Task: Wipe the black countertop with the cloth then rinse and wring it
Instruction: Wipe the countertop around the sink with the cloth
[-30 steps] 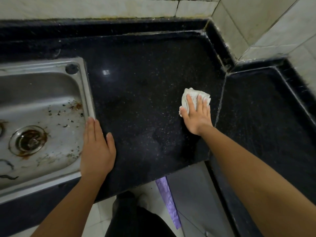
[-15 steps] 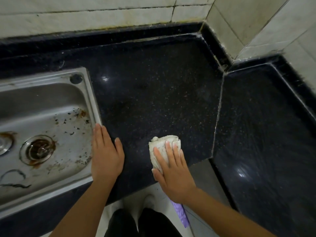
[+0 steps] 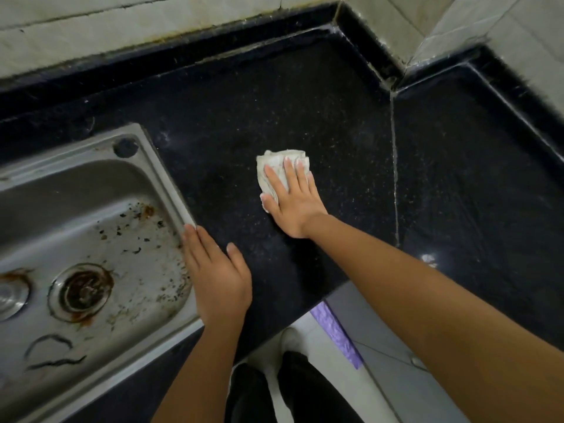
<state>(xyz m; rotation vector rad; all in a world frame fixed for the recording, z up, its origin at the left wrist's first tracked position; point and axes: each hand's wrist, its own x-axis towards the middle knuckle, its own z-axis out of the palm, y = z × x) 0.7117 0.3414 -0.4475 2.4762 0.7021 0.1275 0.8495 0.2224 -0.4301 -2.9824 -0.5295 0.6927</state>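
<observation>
A crumpled white cloth [image 3: 276, 166] lies on the black speckled countertop [image 3: 244, 117], right of the sink. My right hand [image 3: 291, 199] presses flat on the cloth with straight fingers, covering its near half. My left hand [image 3: 218, 276] rests flat on the countertop at the sink's right rim, fingers straight, holding nothing.
A steel sink [image 3: 76, 239] with a rusty drain [image 3: 81, 290] and dirt specks fills the left. Tiled walls [image 3: 122, 22] rise behind the raised black back edge. A second countertop slab [image 3: 476, 178] lies right of a seam. My legs and a purple strip [image 3: 335, 334] show below the front edge.
My right hand slid the cloth from the countertop's front edge back toward the wall, after a sweep from the right seam. My left hand stayed by the sink rim.
</observation>
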